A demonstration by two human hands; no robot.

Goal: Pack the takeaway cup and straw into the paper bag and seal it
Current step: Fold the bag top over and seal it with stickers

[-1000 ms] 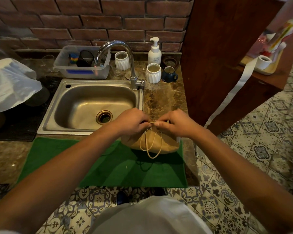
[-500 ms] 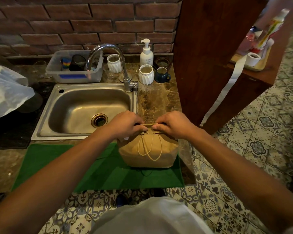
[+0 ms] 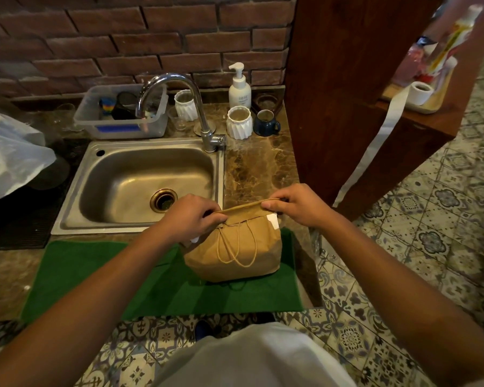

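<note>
A brown paper bag (image 3: 235, 255) stands on the green mat (image 3: 95, 275) at the counter's front right. Its top edge is folded over into a flat strip, and the twine handles hang down its near face. My left hand (image 3: 192, 216) pinches the left end of that fold. My right hand (image 3: 296, 205) pinches the right end. A bit of white shows at each upper corner of the bag. The cup and straw are hidden from view.
A steel sink (image 3: 140, 177) with a tall tap (image 3: 179, 107) lies behind the mat. White ribbed cups (image 3: 238, 122), a blue mug (image 3: 265, 123), a soap pump (image 3: 239, 89) and a plastic tub (image 3: 118, 115) line the brick wall. A wooden cabinet (image 3: 347, 93) stands right; a white plastic bag (image 3: 9, 155) lies left.
My hands have spread apart from the middle of the bag's top to its two ends. The folded top now shows as a flat strip between them.
</note>
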